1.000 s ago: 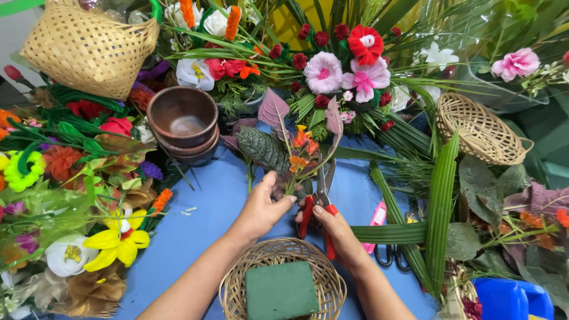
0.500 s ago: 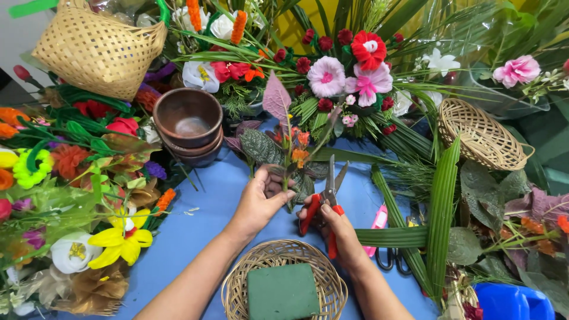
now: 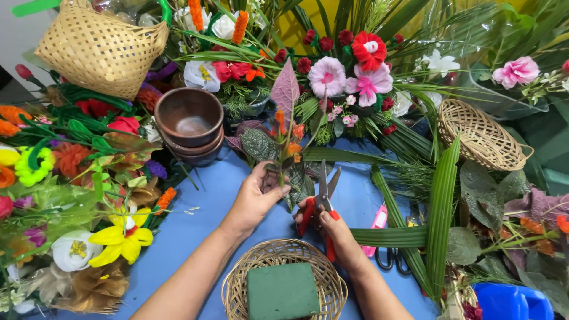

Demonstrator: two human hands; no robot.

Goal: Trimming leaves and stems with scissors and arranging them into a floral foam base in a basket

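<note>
Pinching a leafy artificial sprig (image 3: 283, 127) low on its stems, the left hand (image 3: 256, 195) holds it upright over the blue table (image 3: 195, 228), beyond the wicker basket (image 3: 284, 284). It looks light and floppy, so gripping the bunched stem base suits. The right hand (image 3: 332, 228) grips red-handled scissors (image 3: 322, 198), blades parted, just beside the stems.

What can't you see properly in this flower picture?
Head view:
- Sprig: lower stem hidden inside the left hand.
- Scissors: handles partly covered by the right hand.
- Blue tub: cut off by the bottom edge.
- Pink-handled tool: partly under a leaf.
</note>
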